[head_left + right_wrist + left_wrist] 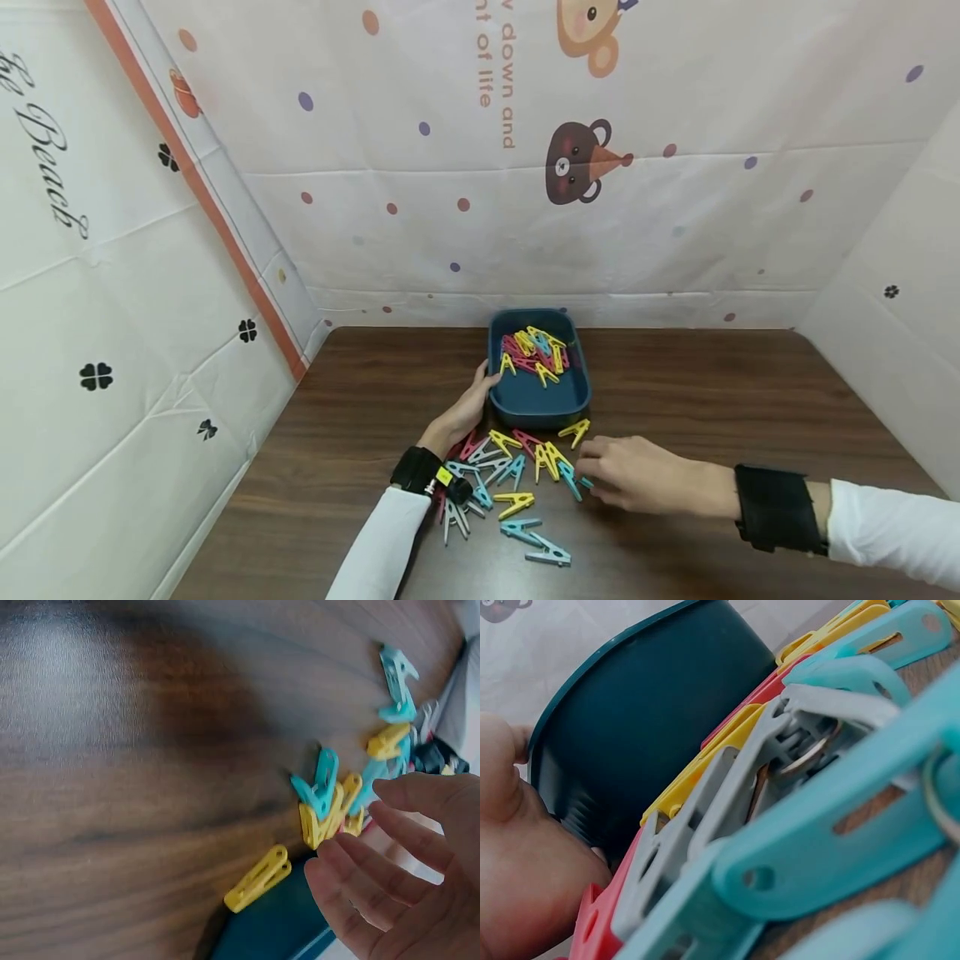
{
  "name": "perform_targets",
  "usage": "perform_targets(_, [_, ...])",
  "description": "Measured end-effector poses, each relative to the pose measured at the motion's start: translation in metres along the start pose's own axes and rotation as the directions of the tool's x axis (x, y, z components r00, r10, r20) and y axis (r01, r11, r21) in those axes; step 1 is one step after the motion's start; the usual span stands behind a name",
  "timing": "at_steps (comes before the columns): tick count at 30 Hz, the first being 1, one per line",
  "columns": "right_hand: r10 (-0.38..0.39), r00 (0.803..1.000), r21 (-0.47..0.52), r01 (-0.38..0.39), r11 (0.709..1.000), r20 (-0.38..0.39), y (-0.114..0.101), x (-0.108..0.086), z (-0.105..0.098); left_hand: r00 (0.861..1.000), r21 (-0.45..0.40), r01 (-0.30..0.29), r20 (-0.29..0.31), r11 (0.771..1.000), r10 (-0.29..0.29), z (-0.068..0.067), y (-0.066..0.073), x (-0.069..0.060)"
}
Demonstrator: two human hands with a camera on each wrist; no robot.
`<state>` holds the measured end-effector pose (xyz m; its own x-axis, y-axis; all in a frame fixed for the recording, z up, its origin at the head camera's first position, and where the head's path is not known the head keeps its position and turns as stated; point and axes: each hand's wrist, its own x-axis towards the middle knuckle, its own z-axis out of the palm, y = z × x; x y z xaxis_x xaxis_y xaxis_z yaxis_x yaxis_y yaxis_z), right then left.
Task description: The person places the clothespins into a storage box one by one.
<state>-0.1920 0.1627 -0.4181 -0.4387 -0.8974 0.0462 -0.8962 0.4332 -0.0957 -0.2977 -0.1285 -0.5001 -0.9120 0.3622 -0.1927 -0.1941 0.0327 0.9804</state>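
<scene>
A dark blue plastic bin [536,408] stands toward the back of the table, with red, yellow and blue clothespins [542,343] inside. My left hand [467,407] holds the bin's left side; the left wrist view shows the palm [525,877] close against the bin's wall [660,697]. In front of the bin lies a loose pile of clothespins [487,467] in grey, blue, yellow and red. Right of the pile, my right hand [637,475] hovers near a blue clothespin [322,784]. Its fingers are spread and slightly bent, with nothing visible between them.
Two light blue clothespins [549,552] lie nearer the front, apart from the pile. A single yellow clothespin [575,431] lies by the bin's front right corner. The brown wooden table [720,375] is bounded by patterned white sheets [420,242] at the back and both sides.
</scene>
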Motion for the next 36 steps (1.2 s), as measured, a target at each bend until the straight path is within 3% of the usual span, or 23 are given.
perform_targets(10, [-0.048, 0.995, 0.018, 0.047, 0.999, 0.088, -0.012, -0.001, 0.015, 1.000, 0.007, 0.011, -0.002, 1.000, -0.011, -0.001, 0.001, 0.002])
perform_targets(18, [-0.048, 0.999, 0.003, 0.048, 0.999, 0.022, -0.014, -0.002, 0.026, 1.000, 0.003, 0.018, -0.006, 1.000, -0.018, 0.001, 0.001, 0.000])
perform_targets(24, [0.001, 1.000, -0.044, -0.001, 0.999, 0.003, -0.013, -0.004, 0.035, 1.000, -0.009, 0.013, 0.005, 1.000, -0.012, 0.002, -0.002, 0.002])
perform_targets(31, [0.079, 0.996, 0.045, -0.081, 0.996, 0.038, -0.012, -0.003, 0.037, 1.000, -0.001, 0.012, 0.000, 1.000, -0.012, 0.001, -0.001, 0.001])
perform_targets(36, [0.104, 0.994, 0.103, -0.106, 0.989, 0.023, -0.011, -0.002, 0.039, 1.000, 0.009, 0.030, -0.007, 1.000, -0.030, 0.001, 0.001, -0.001])
